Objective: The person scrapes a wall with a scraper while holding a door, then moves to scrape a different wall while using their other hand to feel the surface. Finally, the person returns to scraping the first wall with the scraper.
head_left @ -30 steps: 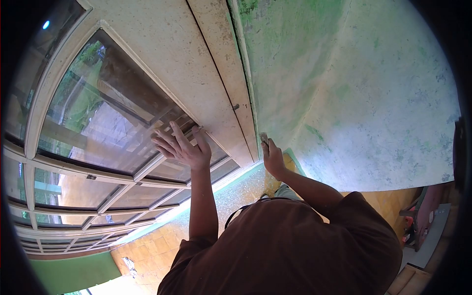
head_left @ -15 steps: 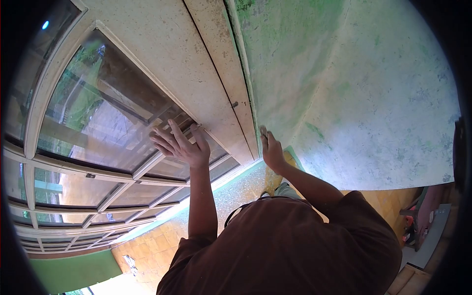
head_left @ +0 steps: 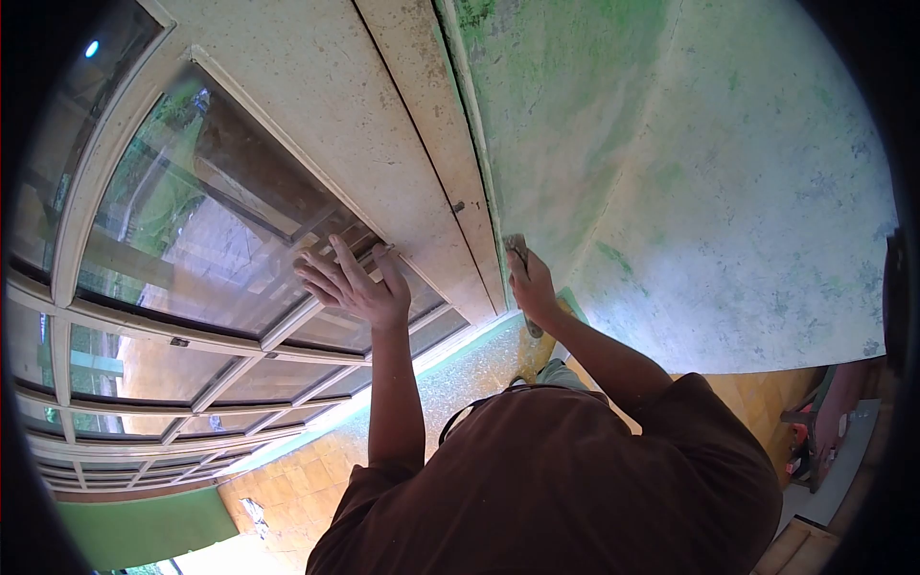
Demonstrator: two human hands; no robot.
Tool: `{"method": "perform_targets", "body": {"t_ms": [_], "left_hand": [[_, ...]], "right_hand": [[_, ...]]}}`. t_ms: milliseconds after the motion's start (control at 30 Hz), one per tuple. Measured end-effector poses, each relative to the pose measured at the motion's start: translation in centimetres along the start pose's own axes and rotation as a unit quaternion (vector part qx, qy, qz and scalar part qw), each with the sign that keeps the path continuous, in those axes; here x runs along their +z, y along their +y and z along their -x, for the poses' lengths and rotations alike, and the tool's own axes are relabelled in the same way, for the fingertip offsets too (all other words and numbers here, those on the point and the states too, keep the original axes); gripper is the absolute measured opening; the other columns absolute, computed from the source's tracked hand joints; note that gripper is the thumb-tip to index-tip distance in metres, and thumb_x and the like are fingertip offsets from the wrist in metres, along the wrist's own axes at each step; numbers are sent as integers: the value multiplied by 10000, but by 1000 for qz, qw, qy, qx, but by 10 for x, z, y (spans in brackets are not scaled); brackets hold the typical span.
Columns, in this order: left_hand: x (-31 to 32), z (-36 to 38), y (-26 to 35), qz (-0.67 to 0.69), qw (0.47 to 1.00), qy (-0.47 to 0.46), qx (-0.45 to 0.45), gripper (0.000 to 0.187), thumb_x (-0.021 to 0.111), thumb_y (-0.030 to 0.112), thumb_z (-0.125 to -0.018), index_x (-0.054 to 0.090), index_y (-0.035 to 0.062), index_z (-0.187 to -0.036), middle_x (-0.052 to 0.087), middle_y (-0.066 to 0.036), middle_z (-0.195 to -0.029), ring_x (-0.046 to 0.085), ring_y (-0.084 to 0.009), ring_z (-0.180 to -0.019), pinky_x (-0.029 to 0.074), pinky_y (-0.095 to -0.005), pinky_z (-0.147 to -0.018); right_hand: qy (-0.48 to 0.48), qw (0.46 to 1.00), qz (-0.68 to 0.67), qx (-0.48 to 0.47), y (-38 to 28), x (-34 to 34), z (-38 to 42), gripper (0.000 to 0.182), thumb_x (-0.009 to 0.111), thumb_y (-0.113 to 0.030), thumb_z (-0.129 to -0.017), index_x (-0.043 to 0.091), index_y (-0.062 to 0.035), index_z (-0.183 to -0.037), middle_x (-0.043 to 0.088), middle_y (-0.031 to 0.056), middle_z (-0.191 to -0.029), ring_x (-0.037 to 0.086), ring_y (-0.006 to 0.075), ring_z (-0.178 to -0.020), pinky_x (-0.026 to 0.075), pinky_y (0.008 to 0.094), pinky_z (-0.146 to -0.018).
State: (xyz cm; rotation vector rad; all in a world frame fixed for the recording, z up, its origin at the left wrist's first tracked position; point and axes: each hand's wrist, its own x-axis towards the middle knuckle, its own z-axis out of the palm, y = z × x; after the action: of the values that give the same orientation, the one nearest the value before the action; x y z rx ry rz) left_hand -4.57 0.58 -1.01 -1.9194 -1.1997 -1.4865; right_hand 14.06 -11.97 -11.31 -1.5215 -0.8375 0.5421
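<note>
Closed around the handle of a slim tool [head_left: 516, 242], the fingers of our right hand [head_left: 537, 287] were curled together, and the handle's end showed below the palm. The tool's worn head pointed up and away from us, at the seam where the green wall [head_left: 719, 192] met the pale post [head_left: 441, 105]; whether it was a brush or a scraper, we could not tell. Our left hand [head_left: 359, 287] held nothing that we could see: its fingers were spread, with the thumb apart, over the window [head_left: 211, 211] beside its frame [head_left: 287, 125]. We could not tell how firmly it pressed.

Low on the right, a dark red stand [head_left: 824, 431] had a small red thing [head_left: 798, 448] beside it, too small to make out. A grey board [head_left: 848, 460] lay near the stand, and a wooden piece [head_left: 800, 546] sat nearer to us, its inside unclear.

On the right the wall was blotched, its green worn through to pale, bluish patches. On the left, the glass mirrored greenery and bright light, and white bars divided the panes. Yellow tiles [head_left: 307, 484] covered the floor, and a green panel [head_left: 144, 527] stood at the lower left. Our brown shirt [head_left: 546, 479] filled the near middle.
</note>
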Motion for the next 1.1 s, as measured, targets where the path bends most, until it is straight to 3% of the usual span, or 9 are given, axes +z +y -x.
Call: {"method": "perform_targets", "body": {"t_ms": [67, 133, 367, 500, 800, 1100], "left_hand": [[0, 0, 0, 2, 1000, -2, 3, 619, 521, 396, -892, 400, 38, -1383, 192, -245, -1498, 100, -417, -1405, 49, -533, -1106], [1, 0, 0, 31, 999, -7, -9, 610, 514, 396, -892, 419, 30, -1372, 178, -265, -1495, 46, -430, -1405, 1, -539, -1101], [2, 2, -4, 2, 1000, 7, 13, 621, 528, 390, -891, 398, 32, -1382, 195, -248, -1496, 97, -421, -1404, 45, -530, -1106], [2, 1, -2, 16, 1000, 2, 9, 609, 517, 390, -896, 407, 32, -1376, 192, -258, -1493, 72, -424, -1405, 24, -531, -1106], [2, 1, -4, 23, 1000, 0, 5, 591, 510, 391, -901, 428, 32, -1362, 184, -264, -1493, 44, -423, -1408, -2, -532, -1106], [2, 2, -1, 29, 1000, -1, 2, 583, 500, 385, -905, 426, 33, -1363, 183, -261, -1494, 31, -418, -1410, -12, -525, -1107]], "right_hand": [[-65, 980, -149, 118, -28, -5, -7, 342, 471, -357, -969, 459, -66, -789, 410, -17, -523, 378, 89, -378, 343, 258, -361], [-82, 973, -172, 134, -31, -8, -5, 363, 455, -380, -971, 451, -73, -777, 400, -18, -518, 370, 88, -368, 345, 258, -353], [-130, 951, -197, 202, -3, -11, 2, 386, 438, -403, -974, 434, -85, -754, 388, -14, -509, 367, 92, -361, 335, 254, -348], [-149, 956, -194, 164, -30, -12, -29, 398, 450, -416, -967, 426, -86, -746, 389, -13, -508, 369, 93, -361, 331, 258, -349], [-174, 941, -176, 231, -19, -23, -8, 415, 464, -441, -955, 422, -92, -734, 372, -16, -499, 355, 96, -349, 320, 267, -343], [-129, 956, -182, 189, -28, -30, -17, 409, 477, -430, -952, 434, -90, -728, 374, -17, -505, 349, 96, -342, 315, 262, -339]]}}
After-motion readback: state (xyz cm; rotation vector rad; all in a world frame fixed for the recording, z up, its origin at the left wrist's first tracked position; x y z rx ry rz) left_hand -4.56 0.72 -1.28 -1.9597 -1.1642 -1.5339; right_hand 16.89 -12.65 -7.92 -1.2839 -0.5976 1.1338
